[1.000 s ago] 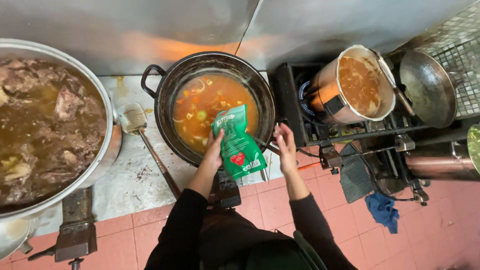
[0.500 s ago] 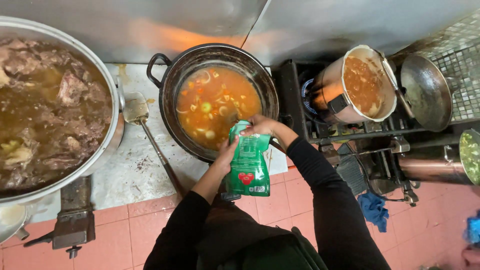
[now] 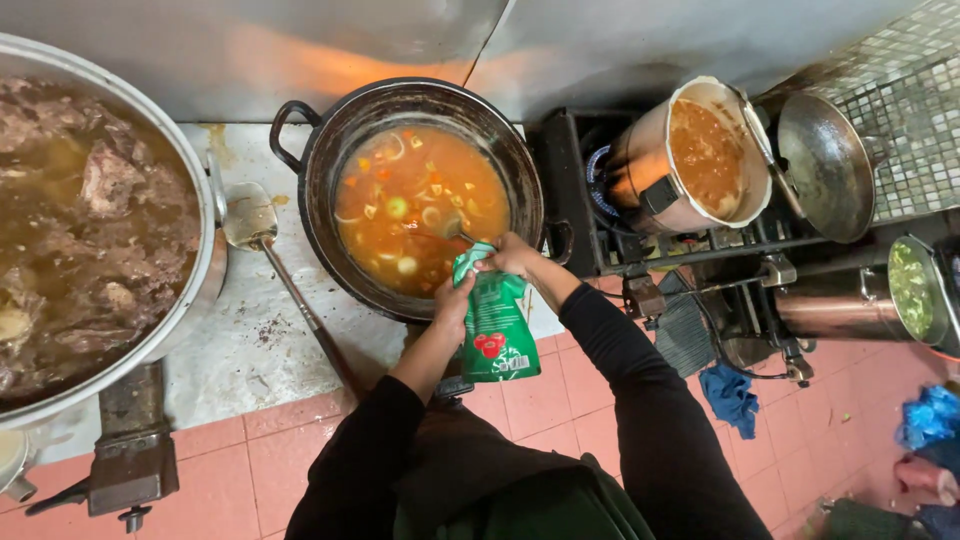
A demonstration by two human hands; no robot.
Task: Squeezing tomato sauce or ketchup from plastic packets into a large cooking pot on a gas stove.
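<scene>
Long black sleeves down to both wrists, dark green apron over a black top

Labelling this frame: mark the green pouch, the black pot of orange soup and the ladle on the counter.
green pouch [image 3: 497,335], head view, front panel.
black pot [image 3: 330,150], head view, left rim.
ladle [image 3: 248,215], head view, bowl.

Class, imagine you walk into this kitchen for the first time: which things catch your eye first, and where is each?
In the centre, a black pot of orange soup with floating vegetable pieces draws the eye. At its near rim, the left hand and right hand hold a green pouch together. At far left sits a huge metal pot of brown broth with meat chunks, and a ladle lies on the counter between the two pots.
</scene>
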